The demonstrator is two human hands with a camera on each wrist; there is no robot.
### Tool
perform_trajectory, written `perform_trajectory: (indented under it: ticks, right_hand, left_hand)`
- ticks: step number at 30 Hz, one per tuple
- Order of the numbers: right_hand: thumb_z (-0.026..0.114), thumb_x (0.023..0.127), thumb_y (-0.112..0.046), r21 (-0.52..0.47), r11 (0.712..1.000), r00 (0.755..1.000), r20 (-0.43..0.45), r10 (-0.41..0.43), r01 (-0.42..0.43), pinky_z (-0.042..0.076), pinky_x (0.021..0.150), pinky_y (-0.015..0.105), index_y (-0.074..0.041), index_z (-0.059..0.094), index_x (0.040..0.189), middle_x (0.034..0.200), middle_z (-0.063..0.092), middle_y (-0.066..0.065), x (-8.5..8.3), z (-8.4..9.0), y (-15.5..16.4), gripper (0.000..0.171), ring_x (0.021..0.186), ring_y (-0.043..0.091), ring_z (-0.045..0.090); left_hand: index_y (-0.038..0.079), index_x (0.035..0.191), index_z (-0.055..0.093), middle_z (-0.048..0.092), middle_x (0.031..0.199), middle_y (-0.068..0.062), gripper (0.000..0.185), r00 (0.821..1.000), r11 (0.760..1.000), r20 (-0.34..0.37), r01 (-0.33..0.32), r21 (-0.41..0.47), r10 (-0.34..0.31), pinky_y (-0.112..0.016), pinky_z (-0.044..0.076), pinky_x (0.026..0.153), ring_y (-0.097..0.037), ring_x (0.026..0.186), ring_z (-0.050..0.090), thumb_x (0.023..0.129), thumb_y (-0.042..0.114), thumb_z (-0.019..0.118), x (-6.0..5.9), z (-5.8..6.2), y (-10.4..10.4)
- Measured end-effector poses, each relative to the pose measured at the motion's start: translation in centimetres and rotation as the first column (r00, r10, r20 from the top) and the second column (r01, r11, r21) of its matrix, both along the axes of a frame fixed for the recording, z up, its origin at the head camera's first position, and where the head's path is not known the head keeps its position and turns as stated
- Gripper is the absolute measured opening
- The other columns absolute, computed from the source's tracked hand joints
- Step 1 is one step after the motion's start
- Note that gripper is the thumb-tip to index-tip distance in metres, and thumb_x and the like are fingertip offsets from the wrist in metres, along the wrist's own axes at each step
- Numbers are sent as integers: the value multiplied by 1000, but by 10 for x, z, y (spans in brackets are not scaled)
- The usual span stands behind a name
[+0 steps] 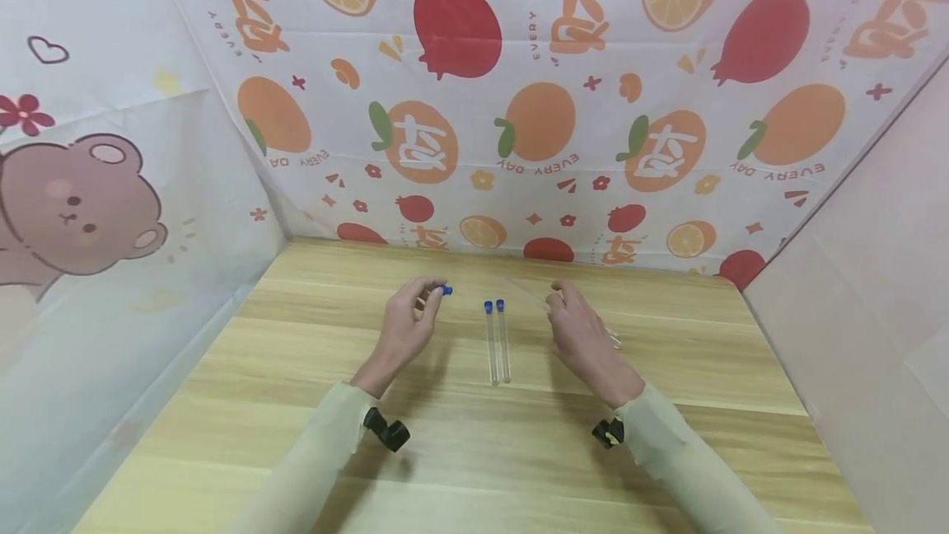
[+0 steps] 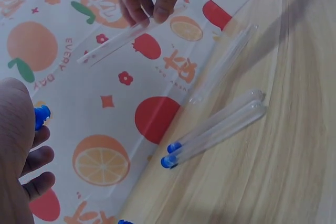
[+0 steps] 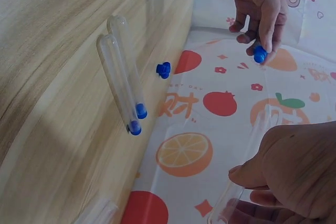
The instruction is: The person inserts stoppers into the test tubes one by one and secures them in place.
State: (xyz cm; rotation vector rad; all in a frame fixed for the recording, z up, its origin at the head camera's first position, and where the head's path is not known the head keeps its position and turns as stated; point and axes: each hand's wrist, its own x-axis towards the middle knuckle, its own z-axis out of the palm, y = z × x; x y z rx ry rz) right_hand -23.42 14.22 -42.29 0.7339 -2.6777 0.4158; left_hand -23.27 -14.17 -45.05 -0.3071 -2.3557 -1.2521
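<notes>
My left hand (image 1: 404, 328) pinches a small blue cap (image 1: 446, 290) while my right hand (image 1: 586, 336) pinches a clear tube (image 2: 118, 40) near its closed end above the table (image 1: 474, 452); it looks light, slick and breakable.

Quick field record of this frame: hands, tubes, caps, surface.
left hand: pinches a blue cap at its fingertips, raised above the table
right hand: holds an uncapped clear test tube, tilted, off the table
capped tubes: two, blue-capped, lying side by side on the table between the hands
spare tube: uncapped, lying on the table next to the capped pair
loose blue cap: beyond the capped pair, near the backdrop
wooden table: light wood grain
backdrop: fruit-print cloth
</notes>
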Motion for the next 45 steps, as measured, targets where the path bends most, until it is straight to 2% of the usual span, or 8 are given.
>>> perform_trajectory:
  ticks: [4,11,17,23,26,32,39,45]
  right_hand:
    - [63,93,6,13,1000,999,-34,17,-17,63,78,36,7,66,109,135,58,24,0,1,-2,16,113,34,65]
    - [63,93,6,28,999,995,-83,48,-45,62,70,32,6,65,107,133,59,24,2,2,-6,14,106,32,67]
    - [63,93,6,44,997,992,-104,74,-70,62,72,29,5,65,106,133,59,23,3,2,-8,13,108,31,67]
    - [57,88,15,44,994,988,-114,106,-101,59,65,25,3,62,101,133,59,23,1,2,-10,18,106,29,66]
    - [57,87,17,41,993,987,-118,113,-109,57,62,25,2,61,99,132,59,23,1,2,-11,19,104,29,66]
    - [58,91,12,37,993,987,-113,113,-110,59,66,26,2,64,101,132,59,22,1,2,-12,15,102,28,67]
    - [59,93,9,38,993,988,-105,117,-114,61,70,27,2,65,103,133,60,23,1,4,-14,14,102,28,67]
    - [59,93,10,43,992,986,-116,120,-116,59,66,25,2,65,100,133,60,24,1,4,-15,11,97,26,68]
  left_hand:
    - [5,119,68,73,104,-11,22,1000,1000,2,11,22,-11,-27,55,77,-16,86,63,105,16,54,2,3,4]
    - [5,119,68,73,105,-9,23,1000,999,-5,28,28,-28,-23,54,76,-14,86,63,105,17,54,2,6,9]
    - [5,119,69,74,105,-9,23,999,998,-11,40,39,-40,-21,53,74,-15,85,63,105,18,55,2,9,13]
    - [4,118,70,74,102,-10,22,998,997,-30,60,50,-59,-20,52,68,-15,79,62,104,17,57,1,12,17]
    - [5,117,70,75,102,-11,21,997,996,-32,73,56,-72,-21,53,72,-18,79,64,104,16,57,0,12,18]
    - [6,117,69,74,105,-10,21,996,994,-17,90,57,-89,-21,54,77,-23,84,67,104,16,56,0,13,21]
    - [6,118,70,75,104,-9,22,996,995,-14,85,44,-84,-21,53,77,-16,85,64,105,17,56,-1,14,22]
    - [3,118,70,74,103,-10,24,996,996,-24,86,24,-85,-22,53,75,-15,83,63,105,17,55,-1,13,23]
